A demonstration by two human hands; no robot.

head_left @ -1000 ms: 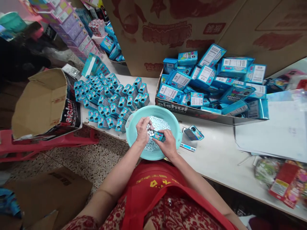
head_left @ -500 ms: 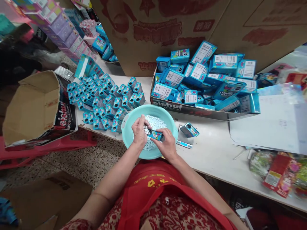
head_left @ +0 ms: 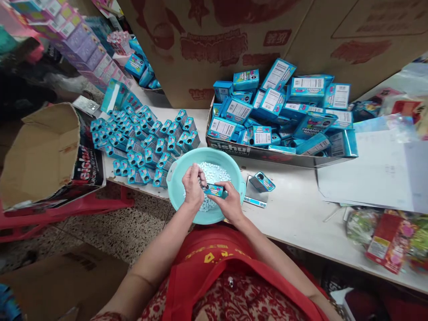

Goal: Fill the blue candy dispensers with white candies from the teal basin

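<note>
Red apron point(head_left: 220, 247), yellow lettering point(head_left: 209, 257); red-and-cream floral top point(head_left: 230, 299).

Small candy-packing workshop, by stock and tools. Turquoise basin point(head_left: 207, 154) of small white candies point(head_left: 219, 173) at edge of white worktable point(head_left: 294, 200). Left of basin: dozens of small blue candy boxes point(head_left: 150, 155), open holes showing; farther left, open cardboard carton point(head_left: 50, 147) above red plastic stool point(head_left: 73, 209). Right of basin: digital scale point(head_left: 256, 202). Beyond basin: carton printed "eishui" point(head_left: 261, 154), heaped with larger blue boxes point(head_left: 272, 100); far left beyond, stacked pink and purple boxes point(head_left: 83, 49). Below basin level, speckled floor point(head_left: 117, 236).
</note>
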